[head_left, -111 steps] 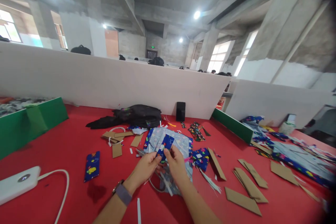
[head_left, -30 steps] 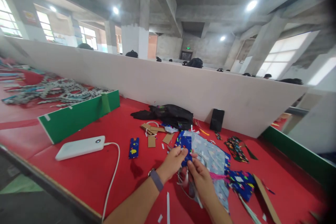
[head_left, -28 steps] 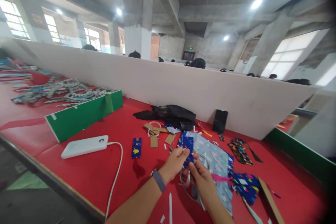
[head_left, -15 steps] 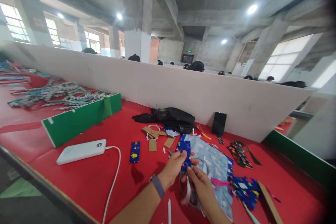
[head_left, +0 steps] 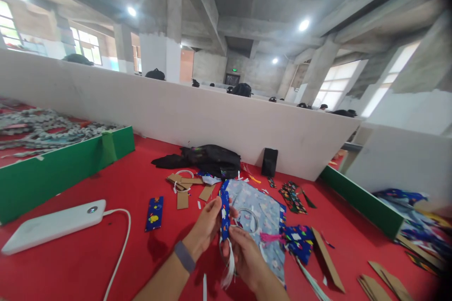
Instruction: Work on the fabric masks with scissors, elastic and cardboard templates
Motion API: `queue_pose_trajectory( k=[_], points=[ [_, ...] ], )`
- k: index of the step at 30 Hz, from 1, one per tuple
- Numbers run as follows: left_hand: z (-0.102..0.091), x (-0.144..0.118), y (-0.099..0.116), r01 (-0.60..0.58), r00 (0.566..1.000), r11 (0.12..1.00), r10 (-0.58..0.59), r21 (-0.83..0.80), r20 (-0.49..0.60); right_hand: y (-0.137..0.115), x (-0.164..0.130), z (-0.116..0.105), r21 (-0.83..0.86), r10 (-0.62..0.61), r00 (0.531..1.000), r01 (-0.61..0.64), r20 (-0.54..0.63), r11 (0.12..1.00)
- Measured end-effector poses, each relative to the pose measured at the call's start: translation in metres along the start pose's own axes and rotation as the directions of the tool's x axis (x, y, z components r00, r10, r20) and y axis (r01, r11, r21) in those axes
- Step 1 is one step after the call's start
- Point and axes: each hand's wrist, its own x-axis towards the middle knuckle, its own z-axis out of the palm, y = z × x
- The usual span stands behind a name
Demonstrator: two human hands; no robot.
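Both hands hold a narrow blue printed bookmark (head_left: 225, 214), tilted upright over the red table. My left hand (head_left: 208, 223) is closed on its left edge, thumb in front. Lower down, my right hand (head_left: 245, 249) pinches the bottom end, where a white tassel (head_left: 230, 263) hangs. Something dark partly shows beneath the hands; I cannot make it out. Behind them lies light blue printed cloth (head_left: 270, 225) with a pale ring (head_left: 252, 216) on it. A second blue bookmark (head_left: 154, 214) with a yellow figure lies flat to the left.
A white power bank (head_left: 56, 225) with a cable lies left. Cardboard strips (head_left: 182, 200), black cloth (head_left: 212, 159) and a phone (head_left: 270, 162) are toward the white partition (head_left: 197, 117). Tasselled blue pieces (head_left: 298, 243) lie right. Green dividers (head_left: 70, 162) stand at both sides.
My view has turned right, so the table things sit further left and more shows on the right. The bookmark has turned in my hands and looks narrower; its white tassel hangs in plainer view.
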Motion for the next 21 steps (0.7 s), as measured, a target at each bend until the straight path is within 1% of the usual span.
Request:
queue_pose_trajectory(
  k=[3,5,9,12,15,17,19,21],
  points=[
    [0.0,-0.001,0.0,-0.011,0.999,0.998,0.013,-0.066,0.032,0.0,-0.001,-0.002,0.199,0.104,0.994,-0.111,0.046,0.974],
    [-0.001,-0.001,0.0,-0.006,0.997,0.991,0.016,-0.131,0.074,0.002,0.0,-0.004,0.271,0.105,0.992,-0.121,0.07,0.955],
    [-0.004,0.0,-0.001,0.004,0.992,0.974,0.023,-0.225,0.121,0.006,0.004,-0.01,0.312,0.11,0.981,-0.155,0.157,0.937],
    [-0.007,0.001,0.0,-0.003,0.99,0.97,0.037,-0.242,0.136,0.009,0.006,-0.012,0.305,0.094,0.982,-0.141,0.162,0.942],
    [-0.007,-0.001,0.003,0.006,0.987,0.97,0.033,-0.243,0.157,0.009,0.006,-0.011,0.243,0.084,0.987,-0.116,0.14,0.963],
    [-0.006,-0.003,0.005,0.008,0.985,0.972,0.033,-0.234,0.169,0.008,0.006,-0.009,0.141,0.076,0.992,-0.09,0.104,0.986],
    [-0.003,-0.004,0.008,0.017,0.988,0.977,0.016,-0.212,0.151,0.007,0.005,-0.008,-0.019,0.034,0.998,-0.033,0.052,0.999],
    [-0.001,-0.003,0.009,0.025,0.995,0.982,-0.005,-0.188,0.104,0.006,0.005,-0.008,-0.229,-0.067,0.998,0.068,0.013,0.971]
  ],
)
